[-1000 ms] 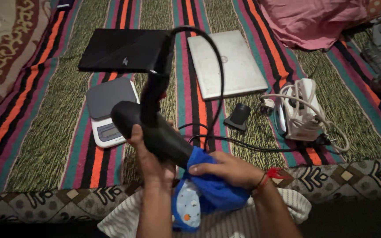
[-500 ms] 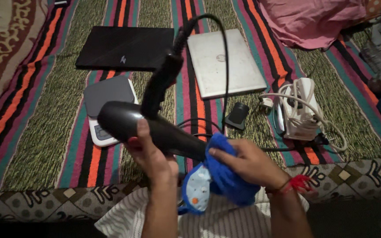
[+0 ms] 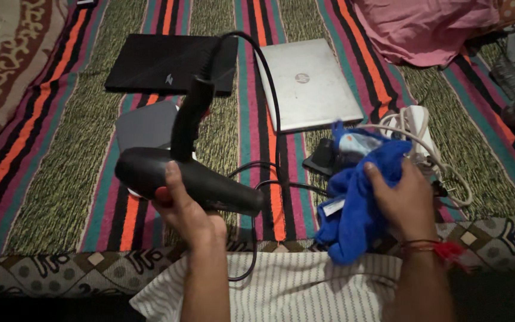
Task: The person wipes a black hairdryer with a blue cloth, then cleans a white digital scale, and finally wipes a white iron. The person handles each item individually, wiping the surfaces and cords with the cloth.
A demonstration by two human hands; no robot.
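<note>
Two hands (image 3: 189,209), hairdryer (image 3: 189,179) within fingers (image 3: 173,179)

black hair dryer (image 3: 192,182), blue cloth (image 3: 359,197), multicoloured striped blanket (image 3: 61,167), silver laptop (image 3: 308,83)

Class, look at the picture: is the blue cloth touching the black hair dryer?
Apart. The head view shows striped mat between the blue cloth in the right hand and the black hair dryer.

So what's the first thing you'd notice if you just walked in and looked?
Probably the black hair dryer, held up in the middle by the left hand, its cord looping up over the striped mat. Next, the bright blue cloth bunched in the right hand, apart from the dryer. Behind them lie a black laptop and a silver laptop, both closed.
</note>
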